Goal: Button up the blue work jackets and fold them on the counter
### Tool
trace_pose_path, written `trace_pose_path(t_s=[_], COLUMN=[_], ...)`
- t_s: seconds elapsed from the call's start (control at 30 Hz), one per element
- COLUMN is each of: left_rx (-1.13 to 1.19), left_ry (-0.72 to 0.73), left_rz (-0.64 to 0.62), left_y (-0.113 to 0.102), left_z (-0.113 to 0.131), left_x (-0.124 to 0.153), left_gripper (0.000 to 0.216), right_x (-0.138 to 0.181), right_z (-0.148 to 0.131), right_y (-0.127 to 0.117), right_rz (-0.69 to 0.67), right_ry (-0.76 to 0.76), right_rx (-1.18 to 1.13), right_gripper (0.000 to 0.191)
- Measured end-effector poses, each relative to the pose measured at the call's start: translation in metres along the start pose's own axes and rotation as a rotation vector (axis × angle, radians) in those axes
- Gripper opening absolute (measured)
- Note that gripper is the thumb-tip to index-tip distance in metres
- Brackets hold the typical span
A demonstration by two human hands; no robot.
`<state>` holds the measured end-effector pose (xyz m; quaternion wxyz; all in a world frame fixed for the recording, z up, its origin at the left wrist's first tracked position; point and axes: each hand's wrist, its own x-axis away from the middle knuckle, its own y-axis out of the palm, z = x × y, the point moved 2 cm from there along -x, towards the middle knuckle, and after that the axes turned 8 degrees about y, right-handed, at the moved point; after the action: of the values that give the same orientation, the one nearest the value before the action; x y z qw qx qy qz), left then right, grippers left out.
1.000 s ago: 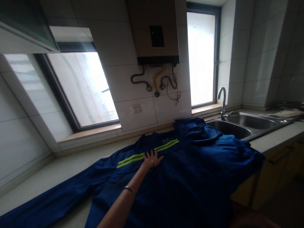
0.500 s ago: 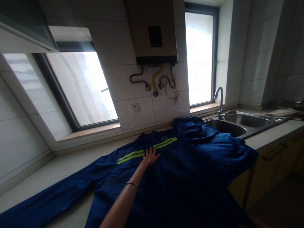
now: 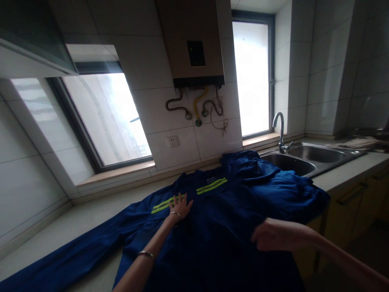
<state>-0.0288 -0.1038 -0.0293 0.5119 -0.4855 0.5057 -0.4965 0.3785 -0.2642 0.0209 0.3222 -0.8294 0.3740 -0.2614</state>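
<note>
A dark blue work jacket (image 3: 221, 227) with yellow-green reflective stripes lies spread on the pale countertop (image 3: 75, 221). One sleeve stretches far to the left. My left hand (image 3: 180, 206) lies flat on the jacket's chest with fingers spread, right over the stripes. My right hand (image 3: 272, 234) reaches in from the right and sits at the jacket's right side, fingers curled against the cloth; the blur hides whether it has hold of the fabric.
A steel double sink (image 3: 306, 158) with a tap (image 3: 280, 129) lies to the right, the jacket's edge reaching its rim. A water heater (image 3: 194, 44) with hoses hangs on the tiled wall above a socket (image 3: 173, 141). Windows stand left and right.
My left hand has slid left along the stripes. My right hand has come into view from the right and reached the jacket's right side.
</note>
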Motion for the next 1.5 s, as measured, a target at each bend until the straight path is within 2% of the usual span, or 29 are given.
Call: trace_pose_path(t_s=[0.07,0.1,0.2,0.33,0.43,0.53,0.77,1.07,1.5], left_rx=[-0.015,-0.014,0.003,-0.011,-0.016,-0.012,-0.003,0.002,-0.030], left_ry=[-0.019,-0.029,-0.048,-0.031,-0.013,-0.001,0.032,0.039,0.046], left_rz=[-0.003,-0.010,-0.039,-0.054,-0.058,-0.054,-0.055,-0.035,-0.021], left_y=[0.002,0.004,0.009,0.009,0.007,0.008,0.012,0.016,0.024], left_z=[-0.007,-0.009,-0.009,-0.006,-0.006,-0.006,-0.001,-0.003,-0.012], left_x=[0.001,0.001,-0.002,-0.006,-0.011,-0.022,-0.062,-0.099,-0.134], left_gripper=[0.078,0.078,0.076,0.076,0.076,0.075,0.074,0.075,0.075], right_x=[-0.042,-0.067,-0.151,-0.244,-0.283,-0.303,-0.327,-0.364,-0.396], right_z=[-0.041,-0.057,-0.081,-0.066,-0.045,-0.028,-0.006,0.011,0.022], right_y=[-0.020,-0.026,-0.025,-0.006,0.003,0.001,-0.016,-0.035,-0.050], right_rz=[0.102,0.208,0.309,0.338,0.324,0.301,0.293,0.242,0.218], right_ry=[-0.164,-0.185,-0.076,0.166,0.287,0.341,0.403,0.397,0.389], right_rx=[0.111,0.182,0.346,0.429,0.418,0.386,0.378,0.372,0.354], right_gripper=[0.046,0.051,0.061,0.067,0.068,0.070,0.074,0.086,0.085])
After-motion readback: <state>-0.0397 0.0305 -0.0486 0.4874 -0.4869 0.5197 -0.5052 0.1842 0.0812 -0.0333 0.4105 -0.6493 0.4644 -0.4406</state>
